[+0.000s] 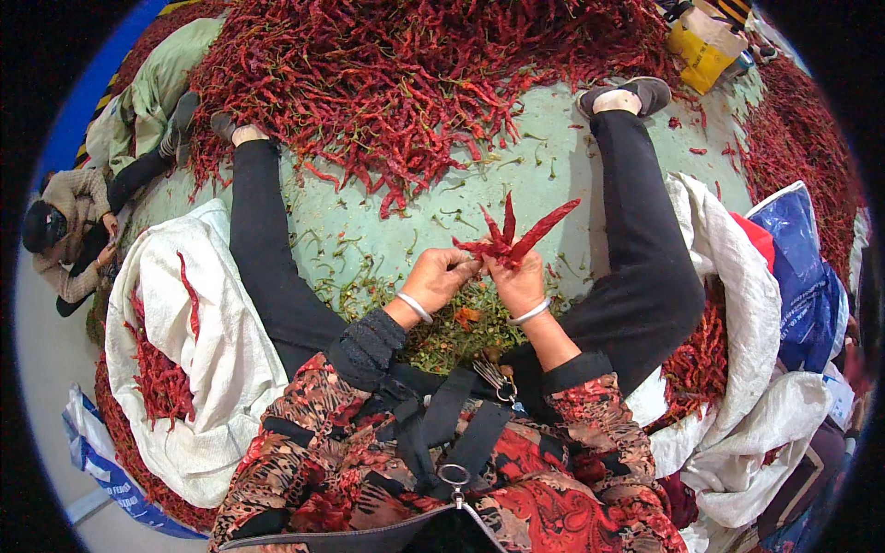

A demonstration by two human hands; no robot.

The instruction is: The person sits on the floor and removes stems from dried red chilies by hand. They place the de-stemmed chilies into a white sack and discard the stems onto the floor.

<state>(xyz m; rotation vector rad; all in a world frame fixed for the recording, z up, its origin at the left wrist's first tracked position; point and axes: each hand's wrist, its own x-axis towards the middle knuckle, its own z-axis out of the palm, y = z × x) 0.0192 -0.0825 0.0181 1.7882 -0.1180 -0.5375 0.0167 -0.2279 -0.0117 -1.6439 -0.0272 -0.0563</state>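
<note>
Several dried red chili peppers (536,231) fan out from my right hand (517,280), whose fingers are closed around their lower ends. My left hand (435,276) is beside it, thumb and fingers pinched together at the near end of the bunch; whether a stem is between them is hidden. Both hands are over a heap of green stems and debris (449,339) between my legs. Beyond my hands, loose stems are scattered on the pale green floor sheet (477,197). A large pile of dried red chilies (387,90) spreads past my feet.
An open white woven sack (228,380) with chilies stands at the left, and another white woven sack (750,332) at the right. Another person (69,228) sits at the far left by a green sack (180,62). A yellow bag (698,59) lies at the upper right.
</note>
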